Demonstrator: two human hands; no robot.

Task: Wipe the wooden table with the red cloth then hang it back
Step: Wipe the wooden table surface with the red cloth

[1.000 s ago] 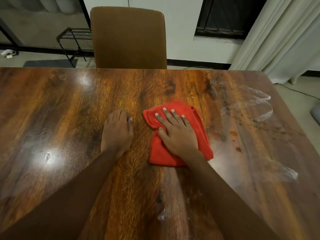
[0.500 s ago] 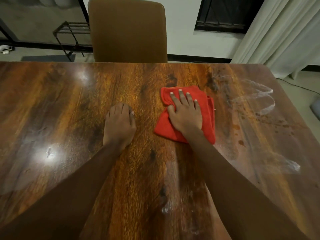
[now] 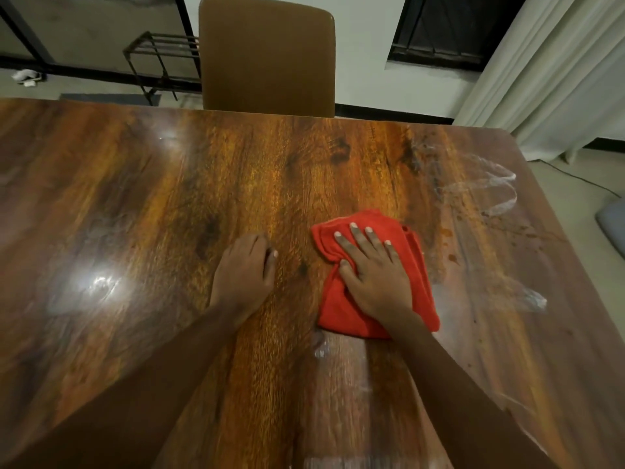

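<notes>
The glossy wooden table (image 3: 142,204) fills most of the view. A folded red cloth (image 3: 417,265) lies on it right of centre. My right hand (image 3: 373,274) presses flat on the cloth with fingers spread, thumb pinching a fold at its left side. My left hand (image 3: 245,272) rests on the bare wood just left of the cloth, fingers curled under, holding nothing. White wet smears (image 3: 497,194) and small dark spots (image 3: 451,257) mark the table to the right of the cloth.
A brown padded chair (image 3: 267,55) stands at the table's far edge. Behind it on the floor is a dark metal rack (image 3: 159,52). Pale curtains (image 3: 554,69) hang at the far right, beside a dark window (image 3: 453,25). A grey object (image 3: 614,225) lies on the floor right.
My right hand pushed the cloth away across the table, then drew it back toward me. My left hand stayed planted on the wood.
</notes>
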